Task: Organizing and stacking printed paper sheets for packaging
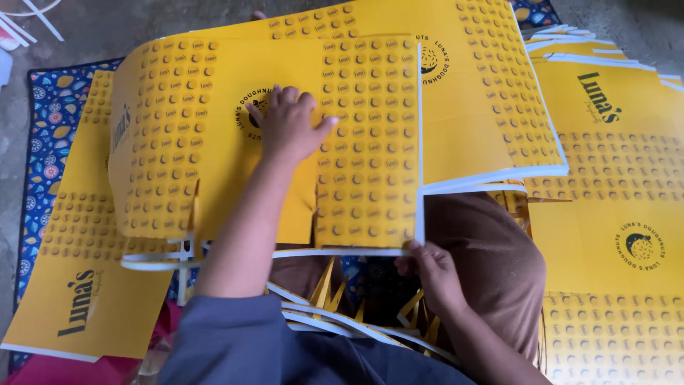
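A flat yellow cardboard box blank [370, 142] with a dotted pattern and a round dark emblem lies across my lap, its left side curling over. My left hand [288, 125] presses flat on its middle, fingers spread beside the emblem. My right hand [431, 274] pinches the blank's near white edge at its lower right corner. Under it lies another yellow blank [484, 107], reaching toward the far right.
More yellow blanks lie in a stack at the right [613, 235] and spread at the left [78, 285]. A blue patterned mat [46, 135] covers the grey floor [107, 28]. Folded yellow pieces [342, 306] sit by my knees, and my brown-clad leg [491, 264] shows.
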